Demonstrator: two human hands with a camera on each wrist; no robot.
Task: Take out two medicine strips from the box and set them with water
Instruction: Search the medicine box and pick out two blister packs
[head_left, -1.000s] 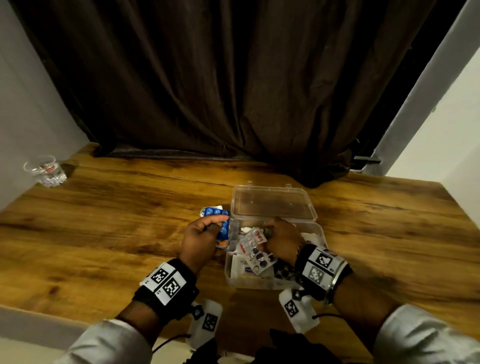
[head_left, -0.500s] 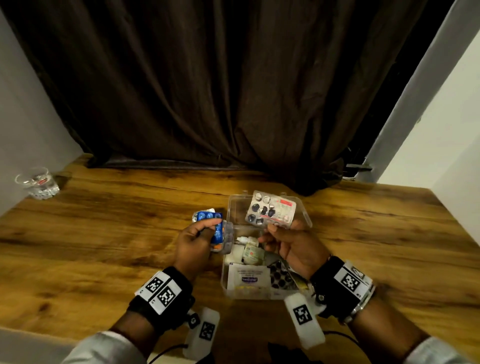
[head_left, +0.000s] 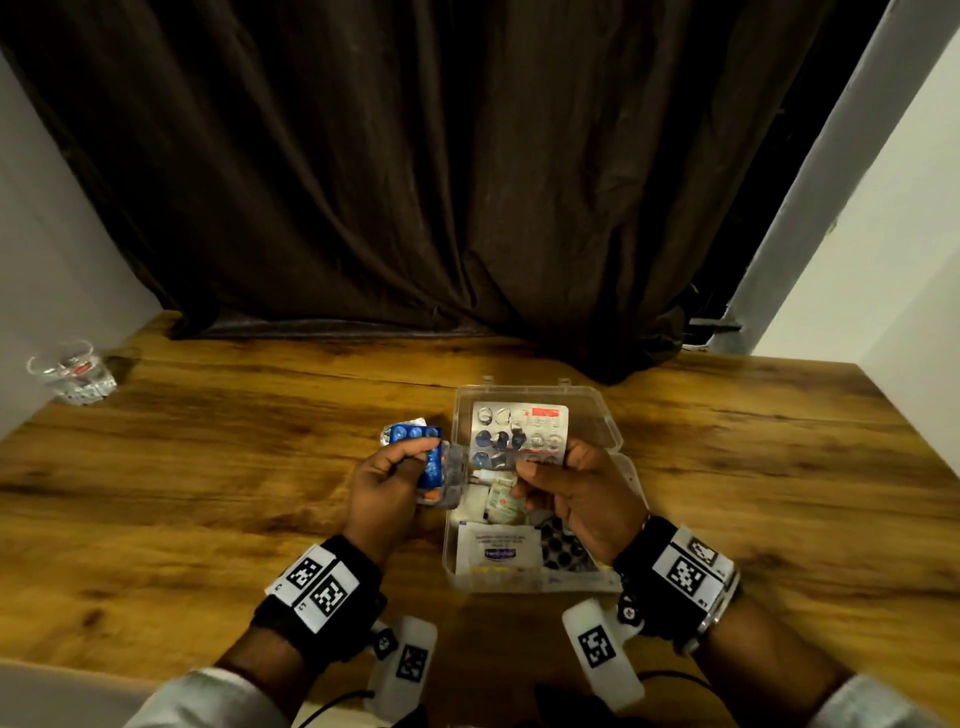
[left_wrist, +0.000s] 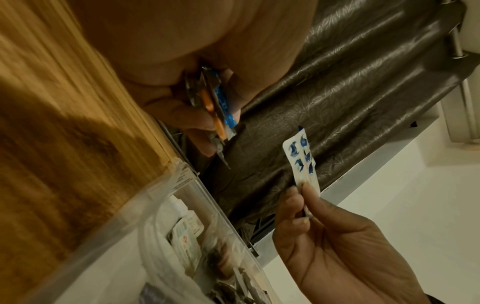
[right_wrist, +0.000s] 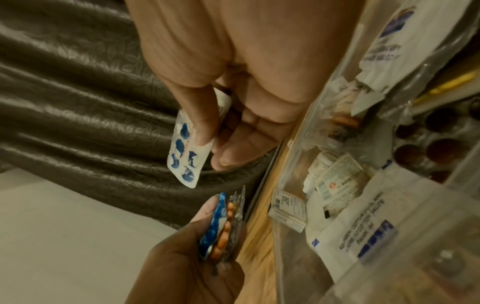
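medicine strip (head_left: 519, 435) pinched in right grip (head_left: 582, 499); left grip (head_left: 384, 483) clutches strips (head_left: 423, 457); wooden table (head_left: 208, 467), dark curtain (head_left: 415, 182).

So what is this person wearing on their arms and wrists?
Each wrist carries a black strap with white tags printed with black square codes: left hand, right hand. A white block bearing another code hangs below each wrist, with a thin black cable trailing off. Both arms have light, whitish sleeves. A metal band shows at the right wrist.
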